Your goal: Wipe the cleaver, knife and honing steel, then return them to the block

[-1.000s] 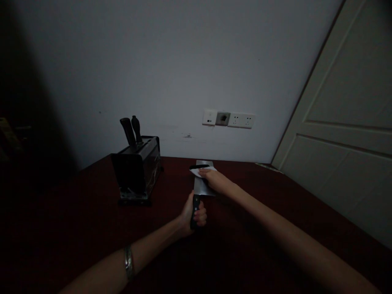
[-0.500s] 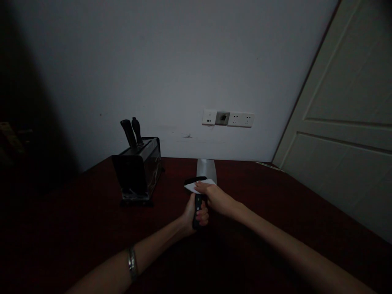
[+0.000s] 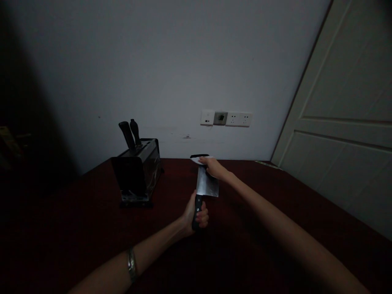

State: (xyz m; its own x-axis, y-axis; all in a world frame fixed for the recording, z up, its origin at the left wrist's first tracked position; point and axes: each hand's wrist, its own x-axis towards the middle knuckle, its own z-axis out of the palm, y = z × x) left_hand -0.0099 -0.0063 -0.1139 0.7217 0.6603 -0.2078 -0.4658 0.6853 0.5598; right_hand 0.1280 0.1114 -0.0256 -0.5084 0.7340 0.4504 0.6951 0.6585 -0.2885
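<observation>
A cleaver with a broad steel blade [image 3: 207, 183] points away from me, low over the dark red table. My left hand [image 3: 196, 214] is closed around its black handle [image 3: 197, 208]. My right hand [image 3: 212, 166] pinches a thin white-and-black piece [image 3: 196, 160] at the far end of the blade. Whether that piece is cloth or something stiffer I cannot make out. It and the fingers cover the blade's tip.
On the left stands a knife block [image 3: 134, 167] with black-handled knives [image 3: 127, 134] in its top. Behind the dark red table [image 3: 245, 192] is a wall with a row of sockets [image 3: 226, 118]. A pale panelled door [image 3: 343, 143] rises at right.
My right hand has moved away from the cleaver's handle toward the blade's far end, taking the white-and-black piece along. More of the blade near the handle now shows. My left hand keeps its grip.
</observation>
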